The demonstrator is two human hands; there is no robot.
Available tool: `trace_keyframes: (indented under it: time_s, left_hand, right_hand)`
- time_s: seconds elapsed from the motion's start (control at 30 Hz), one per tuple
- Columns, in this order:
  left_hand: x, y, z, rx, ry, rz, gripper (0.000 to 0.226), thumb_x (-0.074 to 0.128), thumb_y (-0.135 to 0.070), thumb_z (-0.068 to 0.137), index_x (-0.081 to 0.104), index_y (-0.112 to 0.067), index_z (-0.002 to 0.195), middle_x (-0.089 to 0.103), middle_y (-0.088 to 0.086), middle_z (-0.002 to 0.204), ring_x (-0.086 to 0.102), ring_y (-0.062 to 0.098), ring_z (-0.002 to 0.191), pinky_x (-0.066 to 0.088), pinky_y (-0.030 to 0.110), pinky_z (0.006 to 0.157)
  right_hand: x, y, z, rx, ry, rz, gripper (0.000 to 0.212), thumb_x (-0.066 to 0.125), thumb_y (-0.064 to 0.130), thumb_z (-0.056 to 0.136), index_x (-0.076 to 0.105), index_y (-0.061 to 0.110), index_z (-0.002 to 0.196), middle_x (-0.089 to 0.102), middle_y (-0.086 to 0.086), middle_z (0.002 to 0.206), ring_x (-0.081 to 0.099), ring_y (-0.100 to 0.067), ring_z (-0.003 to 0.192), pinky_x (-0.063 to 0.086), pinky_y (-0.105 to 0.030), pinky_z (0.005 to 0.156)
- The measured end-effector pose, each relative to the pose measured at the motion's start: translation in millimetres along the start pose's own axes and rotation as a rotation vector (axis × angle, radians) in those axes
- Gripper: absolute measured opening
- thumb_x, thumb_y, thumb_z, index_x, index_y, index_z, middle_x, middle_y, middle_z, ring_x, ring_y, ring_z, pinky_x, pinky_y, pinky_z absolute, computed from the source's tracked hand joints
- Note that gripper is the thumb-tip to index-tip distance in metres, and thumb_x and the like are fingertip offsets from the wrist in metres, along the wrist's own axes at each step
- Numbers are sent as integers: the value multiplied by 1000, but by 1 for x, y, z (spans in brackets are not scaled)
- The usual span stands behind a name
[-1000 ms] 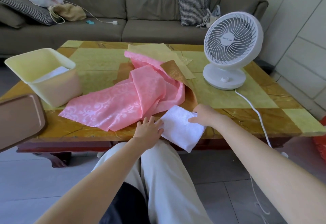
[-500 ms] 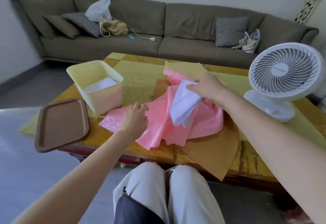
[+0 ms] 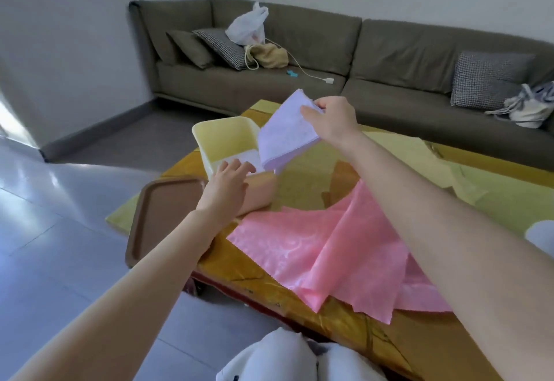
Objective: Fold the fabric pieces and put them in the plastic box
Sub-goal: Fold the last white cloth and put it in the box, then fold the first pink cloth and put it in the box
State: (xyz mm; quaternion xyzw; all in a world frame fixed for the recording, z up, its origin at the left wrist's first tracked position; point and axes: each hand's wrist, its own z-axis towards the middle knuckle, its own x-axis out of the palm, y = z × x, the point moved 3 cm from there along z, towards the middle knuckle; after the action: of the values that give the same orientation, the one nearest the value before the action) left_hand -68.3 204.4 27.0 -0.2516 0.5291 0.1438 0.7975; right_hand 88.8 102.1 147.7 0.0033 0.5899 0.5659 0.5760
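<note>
My right hand (image 3: 331, 119) pinches a folded white fabric piece (image 3: 284, 134) by its top corner and holds it in the air just right of the pale yellow plastic box (image 3: 221, 134). Inside the box lies another white fabric piece (image 3: 245, 158). My left hand (image 3: 227, 182) rests with straight fingers on the box's near rim. An unfolded pink fabric (image 3: 338, 242) is spread across the table, with a brown fabric (image 3: 338, 176) and a yellow fabric (image 3: 419, 155) partly under and behind it.
A brown tray (image 3: 162, 212) lies at the left end of the yellow and amber table (image 3: 299, 287). A grey sofa (image 3: 299, 59) with cushions and bags stands behind. A white fan's base (image 3: 539, 236) shows at the right edge. My knees (image 3: 287, 356) are below.
My right hand has lifted the folded white piece off the pink fabric and carried it left toward the box. My left hand moved from the pink fabric to the box's rim. The camera turned left.
</note>
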Motion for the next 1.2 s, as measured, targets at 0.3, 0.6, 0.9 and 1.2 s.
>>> trace_keyframes:
  time_s: [0.3, 0.6, 0.9, 1.2]
  left_hand:
    - [4, 27, 3, -16, -121, -50, 19, 51, -17, 94, 65, -17, 107, 55, 6, 102, 44, 26, 101, 31, 28, 85]
    - [5, 28, 0, 2, -145, -53, 20, 49, -19, 96, 65, -17, 107, 54, 6, 99, 44, 24, 96, 34, 30, 87]
    - [5, 25, -1, -26, -182, -51, 20, 48, -18, 96, 66, -16, 106, 55, 5, 100, 44, 23, 97, 36, 31, 88]
    - [6, 17, -2, -102, -163, 17, 25, 46, -12, 95, 62, -17, 113, 51, 6, 108, 41, 24, 103, 31, 30, 88]
  right_hand:
    - [105, 12, 52, 66, 168, 129, 39, 49, 14, 92, 32, 16, 56, 40, -5, 64, 37, -21, 63, 24, -21, 45]
    - [144, -31, 40, 77, 379, -273, 33, 56, 11, 90, 59, -8, 117, 61, -22, 120, 56, -33, 112, 46, -38, 94]
    - [143, -32, 31, -136, 400, -471, 41, 41, -3, 90, 57, 16, 124, 50, -10, 131, 48, -29, 119, 43, -36, 94]
    - [116, -41, -15, -219, 329, -369, 51, 32, -10, 85, 58, 14, 122, 50, -9, 130, 44, -28, 120, 40, -36, 98]
